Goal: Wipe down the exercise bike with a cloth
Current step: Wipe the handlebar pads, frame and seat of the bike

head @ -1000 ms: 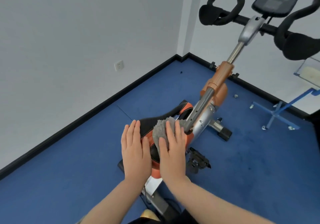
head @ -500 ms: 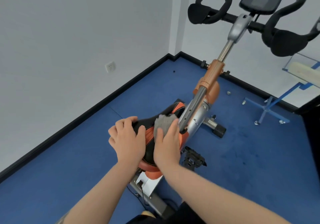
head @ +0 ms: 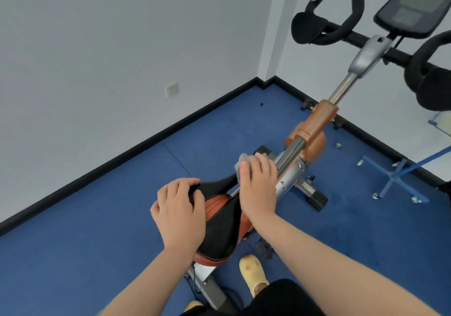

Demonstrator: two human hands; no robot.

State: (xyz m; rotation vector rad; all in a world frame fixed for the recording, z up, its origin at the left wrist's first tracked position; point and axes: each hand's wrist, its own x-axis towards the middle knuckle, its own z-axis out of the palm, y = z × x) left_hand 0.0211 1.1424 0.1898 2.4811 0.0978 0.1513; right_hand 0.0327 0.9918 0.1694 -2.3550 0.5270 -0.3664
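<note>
The exercise bike's black and orange saddle (head: 223, 227) sits in the middle of the view. My left hand (head: 179, 214) grips the saddle's left edge with curled fingers. My right hand (head: 256, 184) presses a grey cloth (head: 240, 160) onto the saddle's nose, beside the grey and orange frame tube (head: 314, 125). Most of the cloth is hidden under my fingers. The black handlebars (head: 324, 22) and the console (head: 412, 10) rise at the upper right.
Blue carpet covers the floor (head: 122, 206), bounded by white walls with a black skirting. A wall socket (head: 171, 89) is on the left wall. A blue metal stand (head: 395, 176) is at the right. My yellow shoe (head: 252, 275) is below the saddle.
My right hand has slid the cloth forward from the saddle's middle to its nose. My left hand's fingers have curled round the saddle's left edge.
</note>
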